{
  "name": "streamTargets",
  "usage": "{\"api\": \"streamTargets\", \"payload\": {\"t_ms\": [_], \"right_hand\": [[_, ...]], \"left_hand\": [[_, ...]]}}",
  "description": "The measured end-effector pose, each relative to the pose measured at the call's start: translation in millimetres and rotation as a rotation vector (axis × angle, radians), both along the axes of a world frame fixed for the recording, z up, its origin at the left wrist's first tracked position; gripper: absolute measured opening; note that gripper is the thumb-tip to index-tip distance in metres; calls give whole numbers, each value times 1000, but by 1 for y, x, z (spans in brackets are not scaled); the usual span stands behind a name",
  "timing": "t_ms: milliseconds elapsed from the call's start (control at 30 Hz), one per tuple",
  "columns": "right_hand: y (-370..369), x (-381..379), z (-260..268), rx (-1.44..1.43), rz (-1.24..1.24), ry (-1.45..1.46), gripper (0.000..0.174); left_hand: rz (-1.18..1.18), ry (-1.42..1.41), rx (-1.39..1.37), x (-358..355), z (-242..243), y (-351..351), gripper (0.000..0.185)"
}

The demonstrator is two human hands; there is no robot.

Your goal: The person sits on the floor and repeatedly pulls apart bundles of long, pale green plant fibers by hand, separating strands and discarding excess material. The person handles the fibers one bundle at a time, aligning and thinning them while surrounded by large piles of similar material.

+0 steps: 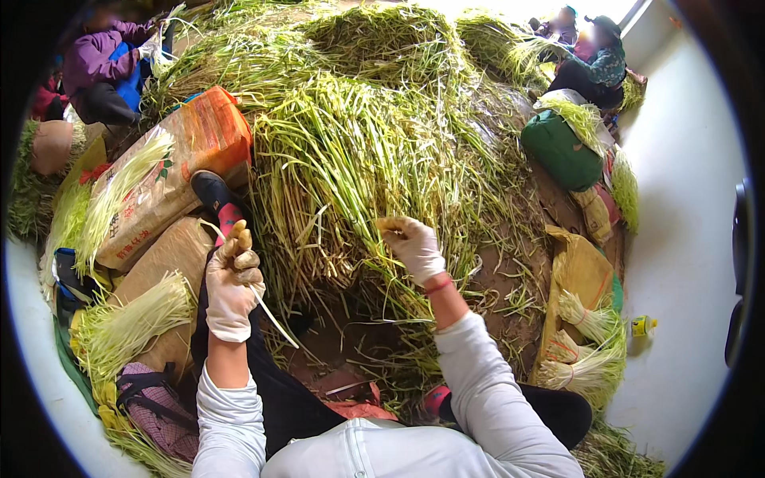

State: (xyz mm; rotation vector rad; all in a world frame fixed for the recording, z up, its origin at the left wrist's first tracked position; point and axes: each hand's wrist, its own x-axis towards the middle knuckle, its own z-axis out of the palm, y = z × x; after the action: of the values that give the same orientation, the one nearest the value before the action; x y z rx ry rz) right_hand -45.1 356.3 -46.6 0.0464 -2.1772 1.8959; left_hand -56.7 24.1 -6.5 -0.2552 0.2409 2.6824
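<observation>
My left hand (235,281), in a thin whitish glove stained at the fingertips, is closed around a slim pale stalk (276,324). The stalk pokes out above the fingers and hangs down past the wrist. Gloved likewise, my right hand (413,248) has its fingers pinched together just over the near side of a big heap of long leafy green stalks (352,161). Whether a thin leaf sits between those fingertips cannot be made out. Left of my left hand, a bundle of cleaned pale stalks (140,319) rests on a brown sack-like bundle (173,257).
More pale stalks (128,191) lie on an orange-and-tan printed package (197,143). At right are banded bunches (583,364) on a yellow sack (577,263), a drink bottle (642,326) and a green bundle (562,149). Other people (104,66) sit around the heap. A white wall (681,197) borders the right.
</observation>
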Motion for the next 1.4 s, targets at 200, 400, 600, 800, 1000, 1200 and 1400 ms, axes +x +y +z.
{"api": "streamTargets", "payload": {"t_ms": [200,400,600,800,1000,1200,1400], "right_hand": [[6,-5,-25,736,152,-411,11],[32,18,35,-227,39,-227,16],[0,28,58,-362,235,-429,24],[-48,38,49,-497,313,-489,39],[-63,50,38,-501,333,-485,43],[-66,61,44,-467,344,-501,48],[-7,47,-19,192,43,-146,40]], "left_hand": [[21,1,-52,3,4,0,27],[-24,-34,-119,5,1,8,24],[-80,-33,-327,20,13,32,23],[-156,199,-743,43,8,89,30],[-194,84,-691,51,-22,105,17],[-181,-59,-744,55,-42,115,10],[-57,44,-514,50,-17,92,11]]}}
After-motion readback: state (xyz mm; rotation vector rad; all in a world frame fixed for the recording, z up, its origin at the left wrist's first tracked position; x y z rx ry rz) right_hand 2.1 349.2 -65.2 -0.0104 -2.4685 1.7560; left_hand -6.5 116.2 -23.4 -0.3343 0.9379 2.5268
